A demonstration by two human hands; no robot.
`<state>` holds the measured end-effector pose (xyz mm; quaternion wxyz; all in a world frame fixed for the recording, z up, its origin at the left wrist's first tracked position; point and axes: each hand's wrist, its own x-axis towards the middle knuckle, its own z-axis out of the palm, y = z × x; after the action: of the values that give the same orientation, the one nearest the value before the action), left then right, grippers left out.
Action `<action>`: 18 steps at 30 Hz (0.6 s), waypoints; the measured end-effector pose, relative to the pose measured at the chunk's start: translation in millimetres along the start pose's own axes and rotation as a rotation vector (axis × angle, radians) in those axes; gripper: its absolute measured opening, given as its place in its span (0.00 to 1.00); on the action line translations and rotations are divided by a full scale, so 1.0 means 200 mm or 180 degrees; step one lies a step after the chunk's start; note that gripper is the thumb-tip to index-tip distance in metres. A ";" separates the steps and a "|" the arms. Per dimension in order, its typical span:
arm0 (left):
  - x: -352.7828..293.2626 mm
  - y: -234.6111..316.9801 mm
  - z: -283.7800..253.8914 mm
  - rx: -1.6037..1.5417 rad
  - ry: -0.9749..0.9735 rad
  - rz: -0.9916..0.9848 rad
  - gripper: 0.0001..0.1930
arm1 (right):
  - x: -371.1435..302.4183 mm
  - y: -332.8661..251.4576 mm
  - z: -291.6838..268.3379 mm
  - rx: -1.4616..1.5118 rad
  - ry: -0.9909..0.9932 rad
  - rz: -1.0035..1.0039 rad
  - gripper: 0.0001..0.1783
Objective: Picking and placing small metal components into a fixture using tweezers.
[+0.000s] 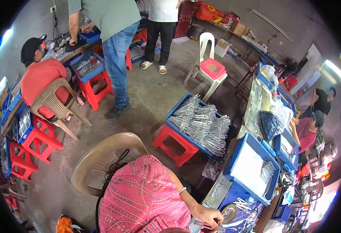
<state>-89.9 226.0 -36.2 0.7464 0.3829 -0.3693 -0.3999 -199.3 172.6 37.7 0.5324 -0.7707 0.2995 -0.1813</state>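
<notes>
My left hand [208, 217], with a pale bracelet at the wrist, reaches over the bench at the bottom edge. Its thumb and fingers are pinched together on thin metal pieces [201, 224], partly cut off by the edge. Just right of the hand sits a round dish [229, 213] with small pale bits in it. Slim silvery metal parts [243, 203] lie on a blue patterned sheet [252, 213] beyond the dish. A blue tray [232, 171] with a white lining and a row of metal parts [267, 171] stands farther along. My right hand is out of view.
A red stool [175, 145] carries a blue tray heaped with slim metal parts [199, 123]. A beige chair [112, 155] stands behind me, a white chair [211, 70] farther off. One person [48, 83] sits left, two stand at the back, others work across the bench.
</notes>
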 end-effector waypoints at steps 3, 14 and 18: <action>-0.01 0.01 -0.01 0.0041 0.0037 -0.0081 0.13 | 0.01 0.01 0.02 0.0106 0.0000 -0.0098 0.21; 0.01 -0.06 -0.04 -0.0069 0.0049 -0.0029 0.11 | 0.02 0.10 -0.01 -0.0373 -0.0026 -0.0340 0.19; 0.00 -0.01 -0.02 -0.0252 0.0081 -0.0284 0.10 | 0.03 0.25 0.00 -0.0335 0.0057 -0.0554 0.18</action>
<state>-87.2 226.6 -39.3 0.7470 0.3742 -0.3262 -0.4422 -208.4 155.8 -8.1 0.4707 -0.8191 0.2452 -0.2177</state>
